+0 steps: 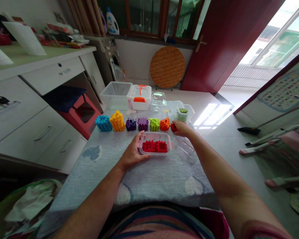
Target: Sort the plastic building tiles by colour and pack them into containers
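Note:
My left hand (132, 153) grips the left side of a small clear plastic box (155, 154) that has red interlocking pieces (154, 146) inside. My right hand (182, 128) is closed around a red block (173, 126) at the right end of a row of coloured blocks. Along that row stand a blue block (103, 123), a yellow block (117, 120), a dark purple block (131, 124), a purple block (143, 124), a lime green block (154, 124) and an orange block (165, 124). Right of the box lies a clear lid (186, 148).
Behind the row are a large clear bin (117, 96), a clear box with orange latches (142, 103), a clear lid (158, 100) and a small tub with green pieces (183, 114). A patterned cloth covers the table (94, 179). A red stool (74, 113) stands at left.

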A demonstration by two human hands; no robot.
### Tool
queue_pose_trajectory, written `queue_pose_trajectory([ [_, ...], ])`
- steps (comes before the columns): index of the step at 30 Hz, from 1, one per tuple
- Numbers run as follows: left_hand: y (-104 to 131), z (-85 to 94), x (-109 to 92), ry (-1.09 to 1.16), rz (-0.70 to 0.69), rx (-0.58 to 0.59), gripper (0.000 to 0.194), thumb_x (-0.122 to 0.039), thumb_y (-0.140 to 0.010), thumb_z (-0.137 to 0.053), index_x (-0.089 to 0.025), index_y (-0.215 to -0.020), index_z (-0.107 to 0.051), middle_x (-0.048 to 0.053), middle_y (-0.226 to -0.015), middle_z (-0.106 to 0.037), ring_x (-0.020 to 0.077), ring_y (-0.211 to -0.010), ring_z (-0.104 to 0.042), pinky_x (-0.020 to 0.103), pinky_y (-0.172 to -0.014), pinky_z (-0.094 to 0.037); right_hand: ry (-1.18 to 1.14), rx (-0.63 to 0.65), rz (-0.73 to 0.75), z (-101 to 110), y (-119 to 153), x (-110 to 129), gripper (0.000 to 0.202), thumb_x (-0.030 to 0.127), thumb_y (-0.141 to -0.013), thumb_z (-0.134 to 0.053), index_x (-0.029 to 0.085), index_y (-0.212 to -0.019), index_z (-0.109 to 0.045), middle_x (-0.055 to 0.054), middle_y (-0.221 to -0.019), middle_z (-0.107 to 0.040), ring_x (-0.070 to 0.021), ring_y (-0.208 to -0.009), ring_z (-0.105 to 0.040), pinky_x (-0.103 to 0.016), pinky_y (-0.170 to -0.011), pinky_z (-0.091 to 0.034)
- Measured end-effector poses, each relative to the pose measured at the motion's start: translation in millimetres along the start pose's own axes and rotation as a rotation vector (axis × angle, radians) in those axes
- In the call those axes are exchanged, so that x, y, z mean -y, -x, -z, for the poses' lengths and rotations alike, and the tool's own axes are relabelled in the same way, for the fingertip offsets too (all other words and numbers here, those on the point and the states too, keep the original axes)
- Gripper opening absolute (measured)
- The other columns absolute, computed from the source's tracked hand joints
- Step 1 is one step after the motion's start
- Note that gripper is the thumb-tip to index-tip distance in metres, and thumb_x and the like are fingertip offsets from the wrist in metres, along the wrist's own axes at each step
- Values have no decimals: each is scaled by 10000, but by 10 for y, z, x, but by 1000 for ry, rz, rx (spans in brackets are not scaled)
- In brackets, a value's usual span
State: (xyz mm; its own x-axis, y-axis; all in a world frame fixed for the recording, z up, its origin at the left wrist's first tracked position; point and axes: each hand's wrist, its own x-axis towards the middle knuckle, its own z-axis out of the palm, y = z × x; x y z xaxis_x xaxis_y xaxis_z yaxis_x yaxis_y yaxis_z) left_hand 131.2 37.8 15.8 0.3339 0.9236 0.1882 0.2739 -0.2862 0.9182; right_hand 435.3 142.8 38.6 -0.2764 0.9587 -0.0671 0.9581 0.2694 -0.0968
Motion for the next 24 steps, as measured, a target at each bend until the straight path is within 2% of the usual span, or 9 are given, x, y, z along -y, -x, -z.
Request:
queue_pose_trajectory([
  [6,3,0,-16,12,27,4,1056,-344,-600,-873,-205,-1470,-290,179,-1440,-449,327,-1342,-448,495,-1129,-336,17,7,9,2,-17,-38,328,180,-630,-680,150,-953,-628,-114,-965,-629,-212,-829,-559,-308,-720,-405],
  [8,6,1,-21,23,27,2,1058,-345,-600,-874,-203,-1471,-291,179,-1436,-451,326,-1344,-446,492,-1128,-339,25,2,0,98,44,-33,284,189,-627,-684,152,-901,-621,-104,-922,-615,-197,-789,-537,-302,-694,-396],
  [11,11,-3,-17,37,15,6,1060,-362,-604,-873,-210,-1477,-291,173,-1434,-451,329,-1342,-445,497,-1128,-339,-1,-85,-9,387,234,78,258,174,-637,-655,150,-890,-606,-100,-894,-597,-190,-769,-513,-304,-685,-396],
  [14,15,-16,6,40,12,8,1075,-382,-606,-872,-216,-1486,-277,173,-1451,-431,334,-1345,-438,505,-1129,-341,-120,-197,116,743,482,406,306,214,-688,-633,160,-987,-594,-86,-934,-595,-193,-814,-528,-315,-741,-419],
  [17,17,-30,29,40,-2,1,1076,-372,-612,-868,-221,-1491,-266,173,-1471,-407,343,-1358,-417,518,-1130,-336,-207,-92,338,926,638,885,335,204,-704,-630,170,-1034,-587,-75,-992,-619,-187,-870,-551,-299,-788,-430],
  [20,18,-33,32,71,-13,11,1074,-357,-613,-865,-224,-1492,-263,172,-1476,-405,352,-1349,-428,530,-1126,-340,-176,27,428,853,642,1286,328,245,-707,-660,155,-1016,-597,-100,-1028,-640,-208,-925,-570,-300,-802,-438],
  [24,15,-21,30,67,-33,4,1065,-380,-609,-867,-223,-1484,-279,163,-1481,-404,351,-1340,-436,521,-1125,-349,-102,66,400,647,560,1517,362,304,-712,-686,150,-1032,-615,-116,-1030,-659,-231,-903,-604,-314,-747,-449],
])
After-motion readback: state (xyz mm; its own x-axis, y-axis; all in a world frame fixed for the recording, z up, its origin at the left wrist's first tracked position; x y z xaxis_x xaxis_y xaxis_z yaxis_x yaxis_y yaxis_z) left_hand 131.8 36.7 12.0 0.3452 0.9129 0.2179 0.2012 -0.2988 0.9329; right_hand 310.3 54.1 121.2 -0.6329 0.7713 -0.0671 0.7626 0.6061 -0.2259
